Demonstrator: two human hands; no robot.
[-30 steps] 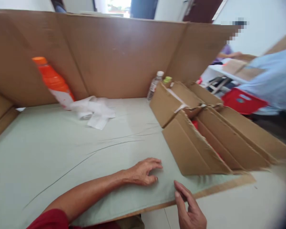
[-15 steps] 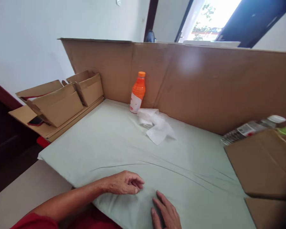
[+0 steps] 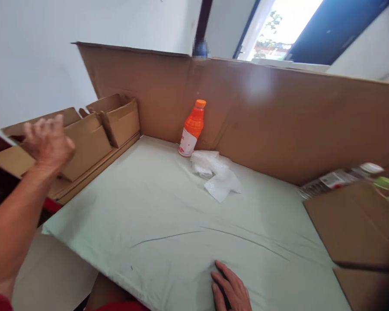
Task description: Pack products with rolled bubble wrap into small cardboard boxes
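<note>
At the left, my left hand (image 3: 48, 142) is over the near cardboard box (image 3: 89, 144), at its open top. Motion smears its bent fingers, and I cannot tell whether they hold anything. On the pale green cloth (image 3: 123, 203) near the front edge rests my right hand (image 3: 231, 287), open, with its fingers apart and nothing in them. A crumpled white tissue (image 3: 222, 179) lies in the middle at the back of the cloth. Beside it an orange bottle (image 3: 192, 129) with a white label stands against the cardboard wall.
A tall cardboard wall (image 3: 278, 125) runs along the back. A second cardboard box (image 3: 121, 123) sits behind the near one. On the right, a clear bottle with a white cap (image 3: 340, 178) leans behind a cardboard piece (image 3: 353, 224), next to a green lid (image 3: 385, 183).
My left hand has gone from the cloth at the front, up and left to the near cardboard box. My right hand has stayed almost in place. The view has shifted slightly.
</note>
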